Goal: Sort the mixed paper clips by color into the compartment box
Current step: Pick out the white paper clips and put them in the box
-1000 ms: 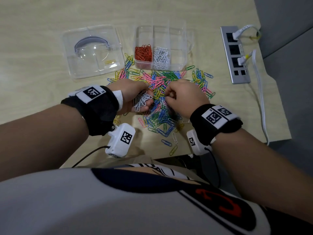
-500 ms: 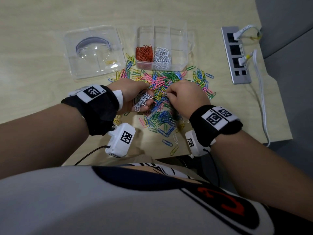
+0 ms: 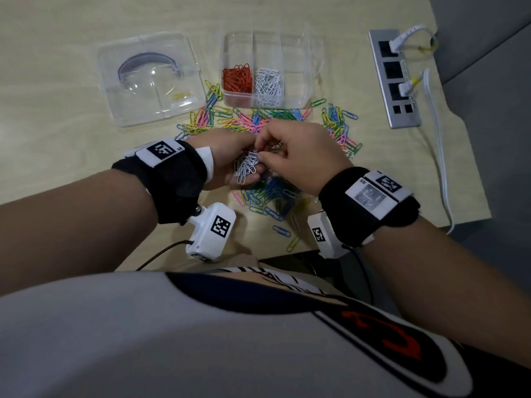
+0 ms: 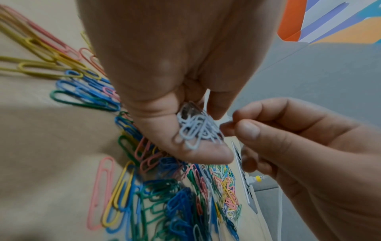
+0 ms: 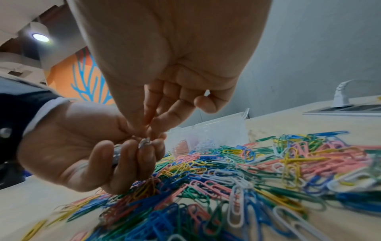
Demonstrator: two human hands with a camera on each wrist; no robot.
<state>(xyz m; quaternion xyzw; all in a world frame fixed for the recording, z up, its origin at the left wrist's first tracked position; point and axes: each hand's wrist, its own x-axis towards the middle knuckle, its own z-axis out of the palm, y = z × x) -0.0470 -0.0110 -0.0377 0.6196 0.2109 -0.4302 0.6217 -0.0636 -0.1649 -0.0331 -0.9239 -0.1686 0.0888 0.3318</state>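
Observation:
A heap of mixed paper clips in blue, green, pink, yellow and white covers the table in front of the clear compartment box. One box compartment holds red clips, the one beside it white clips. My left hand is cupped palm up and holds a bunch of white clips. My right hand reaches over it, thumb and forefinger pinching a white clip at the bunch. The mixed heap spreads below both hands.
The box's clear lid lies left of the box. A grey power strip with two white plugs and a cable runs along the right edge. The table's front edge is close behind the wrists.
My right hand has lifted from the heap and moved left to the bunch in my left palm. The left hand has stayed in place with its white clips.

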